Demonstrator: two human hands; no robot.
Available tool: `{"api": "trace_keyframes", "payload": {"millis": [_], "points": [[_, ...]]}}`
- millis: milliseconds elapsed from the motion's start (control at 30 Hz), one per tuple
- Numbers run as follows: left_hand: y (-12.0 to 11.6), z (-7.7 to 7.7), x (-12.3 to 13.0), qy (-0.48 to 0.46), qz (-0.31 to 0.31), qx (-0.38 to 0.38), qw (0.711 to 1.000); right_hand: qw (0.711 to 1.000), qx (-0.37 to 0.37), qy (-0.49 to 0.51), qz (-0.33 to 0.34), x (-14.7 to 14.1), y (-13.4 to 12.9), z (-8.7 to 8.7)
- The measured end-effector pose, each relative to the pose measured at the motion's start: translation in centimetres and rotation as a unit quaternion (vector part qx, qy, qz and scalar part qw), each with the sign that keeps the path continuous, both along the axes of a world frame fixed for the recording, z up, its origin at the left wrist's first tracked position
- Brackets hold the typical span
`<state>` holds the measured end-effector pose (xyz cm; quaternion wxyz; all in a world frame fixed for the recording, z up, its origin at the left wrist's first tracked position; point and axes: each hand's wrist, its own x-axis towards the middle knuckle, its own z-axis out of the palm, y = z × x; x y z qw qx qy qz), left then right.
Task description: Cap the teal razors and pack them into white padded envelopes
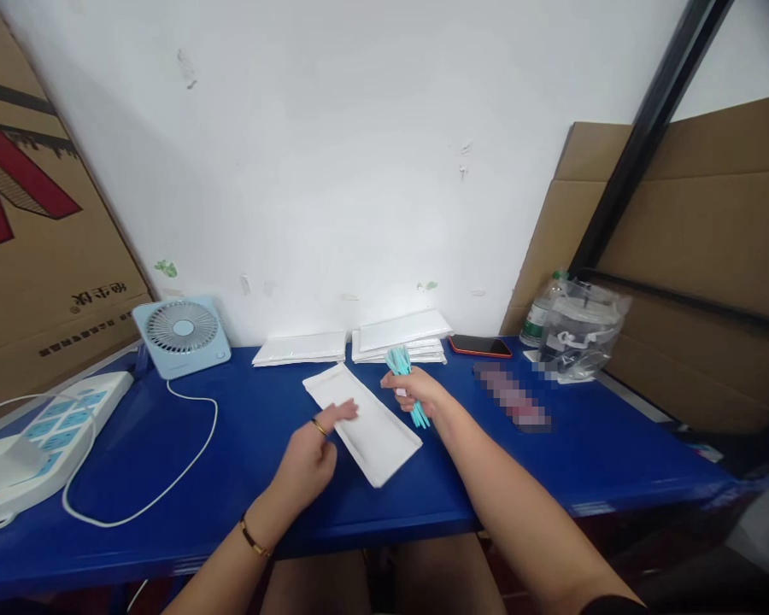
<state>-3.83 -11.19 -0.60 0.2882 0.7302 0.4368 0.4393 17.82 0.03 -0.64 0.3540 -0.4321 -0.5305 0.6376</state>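
A white padded envelope [375,436] lies slantwise on the blue table in front of me. My left hand [314,453] is over its left edge, a finger or two stretched out onto the white surface and the thumb lower down; the fingertips are slightly blurred. It holds nothing that I can see. Just right of the envelope, my right hand [416,389] is closed around a bundle of thin turquoise sticks [398,360]. Their upper ends fan out above the fist and the lower ends poke out beneath it. What kind of sticks they are is too small to tell.
Stacks of white envelopes [301,348] stand along the wall. A phone [480,345], a bottle [538,316] and a clear plastic bag [583,333] are at the right. On the left are a fan [183,335], its white cable [185,468] and a power strip [70,436].
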Motion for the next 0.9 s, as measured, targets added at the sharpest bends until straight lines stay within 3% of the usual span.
{"api": "trace_keyframes", "payload": {"millis": [67, 133, 233, 300, 400, 533, 600, 667, 733, 800, 900], "points": [[0.8, 0.1, -0.4, -0.122, 0.153, -0.026, 0.980, 0.998, 0.024, -0.041, -0.035, -0.1, 0.2, -0.1], [1.4, 0.3, -0.5, -0.262, 0.245, -0.110, 0.927, 0.993, 0.046, -0.102, -0.030, -0.4, 0.2, -0.3], [2.2, 0.5, -0.1, -0.427, 0.235, -0.282, 0.826, 0.972, 0.081, -0.220, 0.020, -1.0, 0.1, -0.4], [2.7, 0.5, 0.4, -0.463, 0.206, -0.332, 0.795, 0.957, 0.097, -0.270, 0.047, -1.3, -0.2, -0.3], [3.7, 0.3, 1.2, -0.440, 0.172, -0.360, 0.804, 0.959, 0.090, -0.263, 0.062, -1.3, -0.7, -0.1], [4.7, -0.5, 2.2, -0.351, 0.053, -0.383, 0.852, 0.979, 0.044, -0.181, 0.088, -0.9, -1.0, 0.2], [5.0, -0.8, 2.5, -0.301, 0.021, -0.372, 0.878, 0.991, 0.030, -0.119, 0.060, -0.7, -0.8, 0.5], [5.2, -0.8, 2.5, -0.253, -0.003, -0.365, 0.896, 0.999, 0.038, -0.008, -0.010, -0.2, -0.3, 1.1], [5.4, -0.2, 2.1, -0.201, -0.054, -0.375, 0.904, 0.983, 0.056, 0.148, -0.095, 0.6, 0.3, 1.8], [5.6, 0.7, 1.6, -0.143, -0.117, -0.390, 0.902, 0.942, 0.060, 0.286, -0.167, 1.6, 1.1, 2.4], [5.9, 2.2, 1.0, -0.083, -0.177, -0.385, 0.902, 0.898, 0.023, 0.369, -0.237, 2.9, 1.8, 2.8]]}}
